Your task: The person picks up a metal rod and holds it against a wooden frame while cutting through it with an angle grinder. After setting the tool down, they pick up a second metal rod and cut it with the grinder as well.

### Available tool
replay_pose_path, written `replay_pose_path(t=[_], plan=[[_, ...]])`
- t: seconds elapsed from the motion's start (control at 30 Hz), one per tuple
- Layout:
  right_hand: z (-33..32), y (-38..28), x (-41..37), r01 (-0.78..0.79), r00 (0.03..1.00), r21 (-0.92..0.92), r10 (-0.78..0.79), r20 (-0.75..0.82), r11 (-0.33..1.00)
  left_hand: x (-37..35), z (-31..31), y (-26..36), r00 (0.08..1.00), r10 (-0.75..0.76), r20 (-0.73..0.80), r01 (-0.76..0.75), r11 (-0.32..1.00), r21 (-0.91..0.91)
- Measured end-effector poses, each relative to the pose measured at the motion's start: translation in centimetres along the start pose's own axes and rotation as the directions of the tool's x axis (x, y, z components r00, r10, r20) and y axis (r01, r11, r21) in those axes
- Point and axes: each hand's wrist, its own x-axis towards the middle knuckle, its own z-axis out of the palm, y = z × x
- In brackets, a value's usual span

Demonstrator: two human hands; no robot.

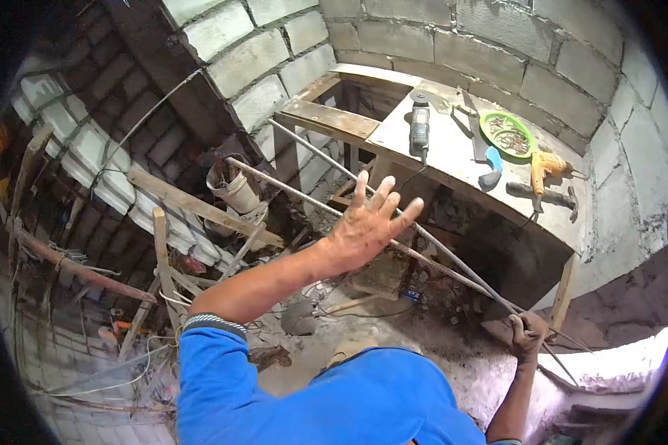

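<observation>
Two long steel rods [304, 194] run slantwise from the block wall at the upper left down to the lower right. My right hand [528, 335] is closed around their lower ends. My left hand [367, 225] is raised mid-frame with fingers spread and holds nothing; it hovers just over the rods, and I cannot tell whether it touches them. Both sleeves are blue.
A wooden workbench [453, 159] behind the rods carries an angle grinder [420, 123], a green plate [508, 133], a yellow drill [545, 167] and a hammer [543, 195]. A white bucket [234, 190], loose planks and wires clutter the left. Grey block walls close in all around.
</observation>
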Motion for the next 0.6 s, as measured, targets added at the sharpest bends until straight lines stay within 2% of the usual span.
replay_pose_path(t=[0.03,0.1,0.17,0.2,0.23,0.3,0.37,0.5,0.57,0.6], plan=[[-0.3,-0.6,0.6,-0.010,1.000,0.024,0.010,0.007,1.000,0.3,-1.3,-0.4,0.999,-0.031,0.013,0.033,0.992,-0.121],[-0.2,-1.4,1.9,-0.018,1.000,0.046,0.017,0.016,0.999,0.3,-1.8,-1.2,0.999,-0.038,-0.002,0.038,0.996,-0.086],[0.2,-1.9,3.1,0.124,0.992,0.053,-0.124,0.000,0.991,-0.5,-1.4,-1.6,0.999,-0.043,-0.008,0.042,0.990,-0.134],[-0.1,-2.2,3.4,0.087,0.994,0.007,-0.087,0.066,0.996,-0.9,-1.1,-1.8,0.999,-0.046,-0.013,0.043,0.982,-0.182],[0.0,-2.8,3.7,0.085,0.994,0.009,-0.085,0.065,0.996,-1.3,-0.9,-1.8,0.999,-0.044,-0.012,0.042,0.983,-0.181],[0.4,-4.2,4.5,0.110,0.994,0.074,-0.108,-0.025,0.991,-2.0,-0.5,-2.0,0.999,-0.017,-0.030,0.010,0.974,-0.225],[1.0,-3.4,4.5,0.105,0.994,0.090,-0.103,-0.024,0.990,-2.1,-0.2,-2.2,1.000,-0.019,-0.021,0.013,0.975,-0.222],[1.8,-1.1,4.2,0.065,0.997,0.141,-0.070,0.026,0.988,-1.9,0.2,-2.2,1.000,-0.006,-0.009,0.003,0.963,-0.268],[2.0,-0.6,3.9,-0.059,0.995,0.159,0.045,0.091,0.985,-1.9,-0.1,-2.4,1.000,0.011,-0.004,-0.011,0.963,-0.268],[2.1,-0.6,3.9,-0.065,0.995,0.160,0.051,0.089,0.985,-1.8,-0.3,-2.6,1.000,0.020,0.005,-0.018,0.954,-0.298]])
